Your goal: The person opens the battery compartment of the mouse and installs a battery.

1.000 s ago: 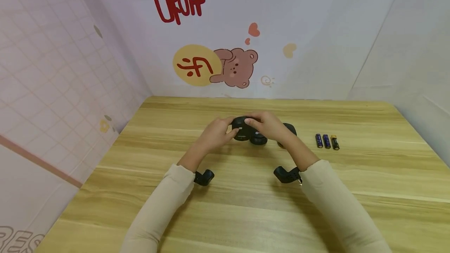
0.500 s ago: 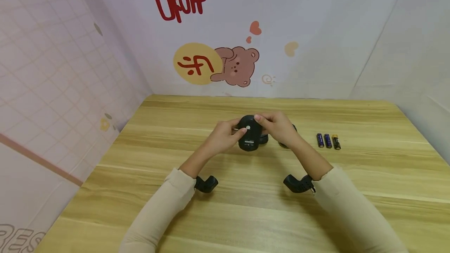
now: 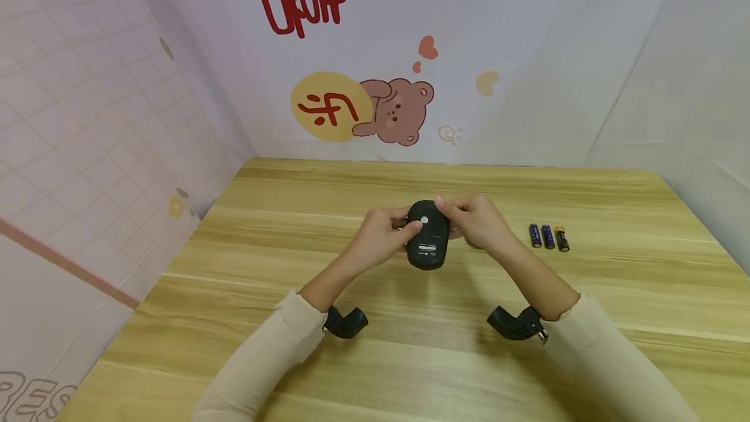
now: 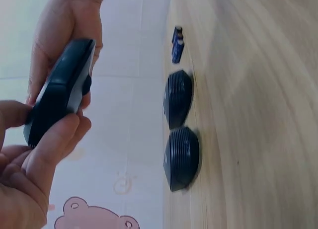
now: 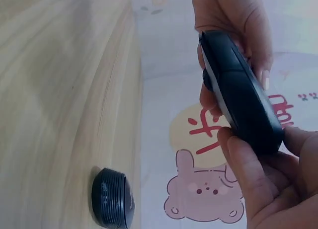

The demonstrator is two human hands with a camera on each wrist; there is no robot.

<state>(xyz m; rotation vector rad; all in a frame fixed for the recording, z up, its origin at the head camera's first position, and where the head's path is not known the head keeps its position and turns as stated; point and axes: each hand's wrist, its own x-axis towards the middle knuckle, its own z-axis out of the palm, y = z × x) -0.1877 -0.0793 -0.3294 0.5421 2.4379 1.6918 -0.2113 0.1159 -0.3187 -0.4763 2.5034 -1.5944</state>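
A black computer mouse point(image 3: 430, 244) is held up above the table with its underside toward the head camera, showing a pale round spot and a printed label. My left hand point(image 3: 383, 233) grips its left side, the thumb lying on the underside beside the spot. At the upper right edge, my right hand point(image 3: 477, 220) pinches it between thumb and fingers. Side on, the mouse point(image 5: 243, 90) shows its dark top shell in the right wrist view. Two rounded black objects with ribbed sides, one nearer point(image 4: 183, 158) and one farther point(image 4: 178, 99), rest on the table beyond, mostly hidden in the head view.
Three batteries lie side by side at the right: two blue ones point(image 3: 541, 236) and one black with a gold end point(image 3: 562, 238). A white printed backdrop point(image 3: 527, 31) rises behind the wooden table point(image 3: 422, 370). Black wrist mounts point(image 3: 346, 323) stick out inward below the hands.
The mouse has been lifted off the table, tipped so its underside faces the camera, and brought slightly right and nearer. Both hands moved with it; the ribbed objects are now mostly covered.
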